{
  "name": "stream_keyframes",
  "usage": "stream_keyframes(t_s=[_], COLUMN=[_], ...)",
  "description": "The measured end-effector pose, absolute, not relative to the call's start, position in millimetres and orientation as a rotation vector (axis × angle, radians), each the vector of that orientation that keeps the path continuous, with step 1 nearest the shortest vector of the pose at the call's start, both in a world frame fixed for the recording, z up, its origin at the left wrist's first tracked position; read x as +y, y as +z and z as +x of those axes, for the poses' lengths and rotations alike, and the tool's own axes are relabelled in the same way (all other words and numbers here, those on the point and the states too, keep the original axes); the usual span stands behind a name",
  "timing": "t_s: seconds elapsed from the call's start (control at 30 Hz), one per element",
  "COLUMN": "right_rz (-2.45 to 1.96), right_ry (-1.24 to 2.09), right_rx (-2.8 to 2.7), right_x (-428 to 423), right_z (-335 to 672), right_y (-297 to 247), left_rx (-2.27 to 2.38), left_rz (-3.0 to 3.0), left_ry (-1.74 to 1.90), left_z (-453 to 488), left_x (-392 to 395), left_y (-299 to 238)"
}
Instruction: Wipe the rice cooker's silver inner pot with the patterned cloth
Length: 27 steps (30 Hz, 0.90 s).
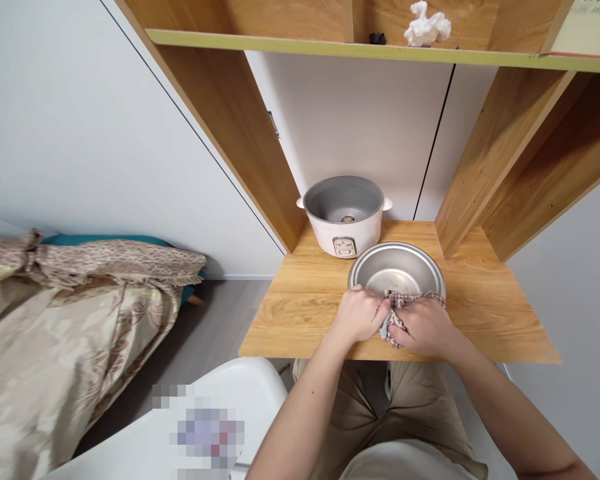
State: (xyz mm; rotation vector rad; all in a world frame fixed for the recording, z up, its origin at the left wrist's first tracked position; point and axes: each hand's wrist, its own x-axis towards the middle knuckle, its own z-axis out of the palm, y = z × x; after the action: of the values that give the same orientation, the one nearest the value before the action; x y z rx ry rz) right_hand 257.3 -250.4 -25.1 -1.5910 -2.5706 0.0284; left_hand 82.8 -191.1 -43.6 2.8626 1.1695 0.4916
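Note:
A silver metal inner pot [414, 264] from a rice cooker rests on the front part of the wooden desk [290, 313]. My left hand [363, 313] is closed over the near left part of its rim, with the thumb beside the cloth. In my right hand [423, 325] is a bunched brown-and-white patterned cloth [396, 301], pressed on the near right rim. Part of the cloth hangs below the thumb. Behind the pot stands the white rice cooker body [321, 231], lidless, its grey inside showing a round centre piece.
A wooden shelf [290, 43] crosses above the desk and holds crumpled white tissue [427, 28] and a small black object [377, 39]. Upright panels flank the desk. At the left are a white chair [245, 380] and a seat [130, 320] draped with patterned fabric.

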Motion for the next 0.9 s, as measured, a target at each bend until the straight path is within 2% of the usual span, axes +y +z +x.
stream_keyframes(t_s=[0.33,0.7,0.9], right_rz=[-1.490,-1.704,-1.682], right_ry=[0.057,0.008,0.001], right_rx=[-2.636,-2.527,-2.507], right_x=[-247,-251,-252], right_z=[268,250,248], right_y=[-21,-25,-24], left_rx=[1.149,1.240,1.221], left_rz=[2.834,2.815,2.818], left_ry=[0.522,0.448,0.459], left_z=[83,87,86], left_x=[-193,-195,-194], left_y=[-43,-40,-40])
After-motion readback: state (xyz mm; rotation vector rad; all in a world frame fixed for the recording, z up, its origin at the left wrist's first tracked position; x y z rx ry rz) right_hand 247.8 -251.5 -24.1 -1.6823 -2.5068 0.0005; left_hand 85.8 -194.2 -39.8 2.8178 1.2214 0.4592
